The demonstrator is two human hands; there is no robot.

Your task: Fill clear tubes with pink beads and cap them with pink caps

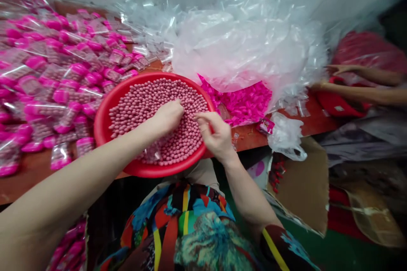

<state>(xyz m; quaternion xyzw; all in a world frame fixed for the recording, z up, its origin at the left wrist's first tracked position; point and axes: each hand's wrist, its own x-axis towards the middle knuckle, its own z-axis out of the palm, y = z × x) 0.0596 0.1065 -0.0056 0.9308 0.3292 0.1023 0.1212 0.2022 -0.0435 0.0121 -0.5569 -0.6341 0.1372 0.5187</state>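
Note:
A red plastic basin [101,118] full of round pink beads [149,93] sits at the table's front edge. My left hand [170,116] is low over the beads with its fingers curled closed; what they hold, if anything, is hidden. Above the basin's right rim, my right hand [218,133] has its thumb and fingers pinched together, and I cannot make out anything in them. Under my left wrist, a small clear plastic container [154,152] lies on the beads.
Bead-filled clear containers with pink caps [73,72] are heaped left. Behind the basin are a large clear plastic bag [235,46] and loose pink pieces [244,103]. A cardboard box [302,182] stands lower right. Another person's arms [359,89] reach over a red container [340,103].

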